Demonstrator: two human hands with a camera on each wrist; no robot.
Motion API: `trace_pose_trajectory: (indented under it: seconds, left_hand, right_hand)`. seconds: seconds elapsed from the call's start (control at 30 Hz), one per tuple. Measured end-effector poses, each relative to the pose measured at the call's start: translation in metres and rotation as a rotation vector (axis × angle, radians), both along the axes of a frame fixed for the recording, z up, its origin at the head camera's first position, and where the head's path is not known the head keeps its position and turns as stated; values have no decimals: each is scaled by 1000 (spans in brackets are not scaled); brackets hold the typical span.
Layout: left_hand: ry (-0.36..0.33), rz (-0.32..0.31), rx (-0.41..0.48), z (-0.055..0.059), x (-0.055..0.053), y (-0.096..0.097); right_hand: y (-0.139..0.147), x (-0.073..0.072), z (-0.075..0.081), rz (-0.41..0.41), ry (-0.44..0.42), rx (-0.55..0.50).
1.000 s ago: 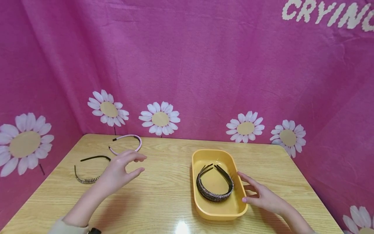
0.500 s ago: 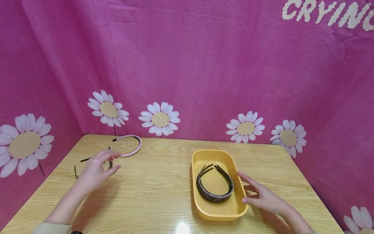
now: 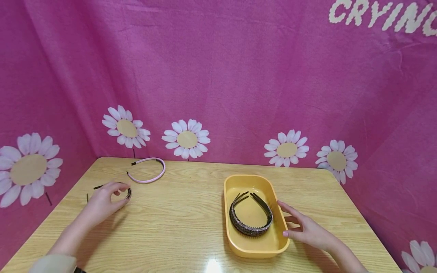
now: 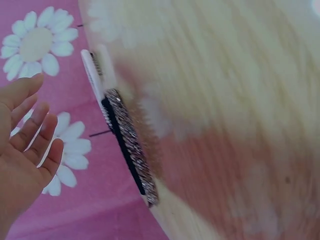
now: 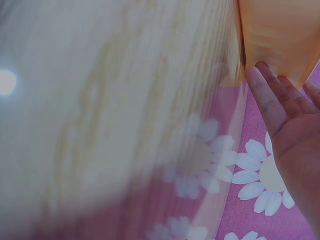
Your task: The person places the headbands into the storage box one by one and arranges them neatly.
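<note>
My left hand is over a dark glittery headband at the left of the table, fingers and thumb apart around its curved, toothed part; the hand hides much of the band. In the left wrist view, fingers are loosely bent beside the glitter headband, with a gap between. My right hand touches the right side of a yellow plastic bin with extended fingers. Dark glittery headbands lie together inside the bin.
A thin pink headband lies near the back left edge of the wooden table, just beyond my left hand. Pink cloth with white daisies hangs behind the table and along both sides.
My left hand has moved left and down from above the middle-left of the table to the dark headband. My right hand and the bin have stayed in place.
</note>
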State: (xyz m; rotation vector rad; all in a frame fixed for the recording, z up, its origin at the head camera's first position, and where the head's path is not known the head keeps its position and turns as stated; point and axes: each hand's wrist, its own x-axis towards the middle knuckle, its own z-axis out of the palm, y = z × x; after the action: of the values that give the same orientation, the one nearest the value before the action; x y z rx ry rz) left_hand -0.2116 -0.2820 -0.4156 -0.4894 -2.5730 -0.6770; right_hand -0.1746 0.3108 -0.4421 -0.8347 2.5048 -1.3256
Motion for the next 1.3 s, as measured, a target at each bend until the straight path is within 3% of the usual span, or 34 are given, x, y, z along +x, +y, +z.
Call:
trace_pose_trajectory:
  seconds: [0.3, 0.73, 0.9, 1.3]
  left_hand:
    - [-146, 10, -68, -8, -6, -12]
    - [-221, -23, -87, -26, -17, -22]
    - [-272, 1, -97, -27, -18, -23]
    - [-348, -21, -84, -30, -21, -26]
  right_hand:
    - [2, 0, 0, 3, -5, 4]
    - [3, -2, -1, 2, -4, 5]
    - [3, -2, -1, 5, -3, 6]
    - [2, -2, -3, 2, 6, 6]
